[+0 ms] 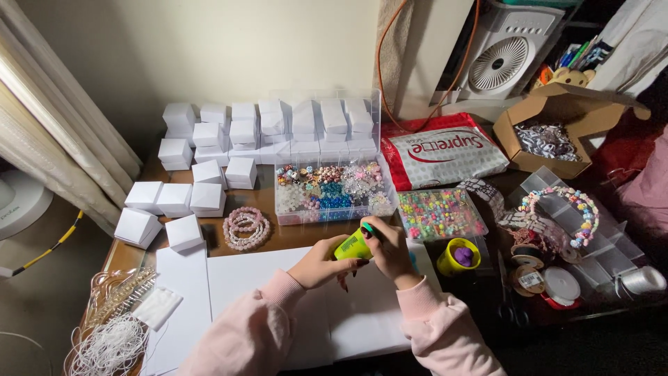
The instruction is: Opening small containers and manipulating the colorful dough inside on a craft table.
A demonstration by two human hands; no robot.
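Both my hands meet over the white card sheets (243, 278) at the middle of the desk. My left hand (321, 264) grips the body of a lime-green tube-shaped container (351, 246). My right hand (390, 249) is closed over its upper end, where a green cap shows at my fingertips. Pink sleeves cover both my forearms. Just beyond my hands stands a clear box of mixed beads (332, 191). A yellow pot with a purple lump inside (458, 255) sits right of my right hand.
Many small white folded boxes (209, 146) fill the back left. Pink bead bracelets (245, 228) lie left of the bead box. A tray of coloured beads (438, 212), a bead string (563, 209), cord spools (550, 282), an open cardboard box (557, 129), a fan (501, 59) stand right.
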